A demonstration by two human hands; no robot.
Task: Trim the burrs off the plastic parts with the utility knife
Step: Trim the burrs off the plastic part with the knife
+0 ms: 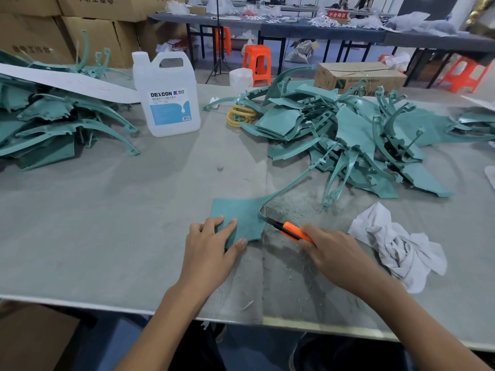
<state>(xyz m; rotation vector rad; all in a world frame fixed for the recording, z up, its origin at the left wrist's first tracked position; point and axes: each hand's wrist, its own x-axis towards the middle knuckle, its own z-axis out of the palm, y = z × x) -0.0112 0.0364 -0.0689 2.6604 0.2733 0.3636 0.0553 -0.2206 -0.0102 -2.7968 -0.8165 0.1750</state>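
Mid-trim here: left hand (211, 245) presses the teal plastic part (241, 218) flat on the worktop (107, 223) near the front edge, right hand (332, 253) grips the orange utility knife (290, 230), blade at the part's right edge, so next probably needs a steady shallow stroke.

Head-worn view down onto table (107, 236)

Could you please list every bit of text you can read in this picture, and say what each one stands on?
"DEXCON": label on the white jug; the smaller print and the barcode below it are too small to read.
"不合格区": red sign at the back.
Cardboard boxes on the left: printed characters, too blurred to read.
Brown box on the right: "D" and "Y" show, the rest is hidden.
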